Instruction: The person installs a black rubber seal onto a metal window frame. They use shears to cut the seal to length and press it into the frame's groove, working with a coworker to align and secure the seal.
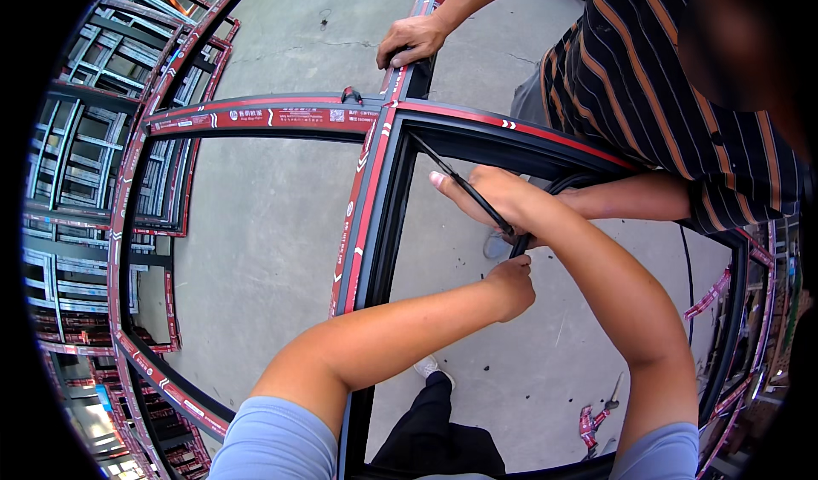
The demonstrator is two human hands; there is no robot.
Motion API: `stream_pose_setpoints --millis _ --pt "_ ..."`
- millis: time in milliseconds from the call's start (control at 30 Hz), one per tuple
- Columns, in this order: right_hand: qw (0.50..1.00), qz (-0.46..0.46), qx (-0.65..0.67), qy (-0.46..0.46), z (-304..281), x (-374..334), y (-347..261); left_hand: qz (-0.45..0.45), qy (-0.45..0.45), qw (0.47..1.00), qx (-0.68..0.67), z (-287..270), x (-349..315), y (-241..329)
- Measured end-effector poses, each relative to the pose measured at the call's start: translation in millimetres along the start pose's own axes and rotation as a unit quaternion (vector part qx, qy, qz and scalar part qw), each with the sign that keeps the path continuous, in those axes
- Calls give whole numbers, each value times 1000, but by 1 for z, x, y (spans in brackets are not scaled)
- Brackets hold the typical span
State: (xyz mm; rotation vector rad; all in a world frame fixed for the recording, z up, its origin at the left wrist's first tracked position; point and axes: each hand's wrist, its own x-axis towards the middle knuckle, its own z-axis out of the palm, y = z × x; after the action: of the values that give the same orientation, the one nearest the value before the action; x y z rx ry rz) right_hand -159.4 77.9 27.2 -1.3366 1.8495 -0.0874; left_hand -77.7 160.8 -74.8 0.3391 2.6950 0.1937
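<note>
A long black rubber sealing strip (479, 201) runs down from the upper left corner of the right-hand opening in a large window frame (351, 216). The frame is dark grey, covered with red protective tape. My left hand (511, 288) is closed round the strip below a bend, inside the opening. Just above, my right hand (492, 192) has its thumb stretched out to the left, and the strip crosses it. Its other fingers curl underneath by the bend, partly hidden. More strip loops toward the co-worker's forearm (635, 197), whose hand is hidden behind my right arm.
The co-worker, in a striped shirt (630, 63), stands at the far right with one hand (415, 40) resting on the frame's bar. Stacked frames (89, 148) line the left side. A tool (612, 403) and red tape scraps (588, 427) lie on the concrete floor.
</note>
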Motion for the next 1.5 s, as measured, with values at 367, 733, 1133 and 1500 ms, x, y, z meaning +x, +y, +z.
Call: stream_pose_setpoints --millis 367,733,1133,1500 --pt "998 37 38 -36 9 -2 15 5 6 1000 -25 2 -4 -5" --pt "996 53 66 -33 15 2 9 6 -31 999 -25 -8 -5 -4" --pt "998 34 38 -31 10 1 4 9 -37 999 -34 -10 -5 -5" --pt "999 43 -2 -1 3 -2 -18 8 -16 1000 -10 -3 -1 -3"
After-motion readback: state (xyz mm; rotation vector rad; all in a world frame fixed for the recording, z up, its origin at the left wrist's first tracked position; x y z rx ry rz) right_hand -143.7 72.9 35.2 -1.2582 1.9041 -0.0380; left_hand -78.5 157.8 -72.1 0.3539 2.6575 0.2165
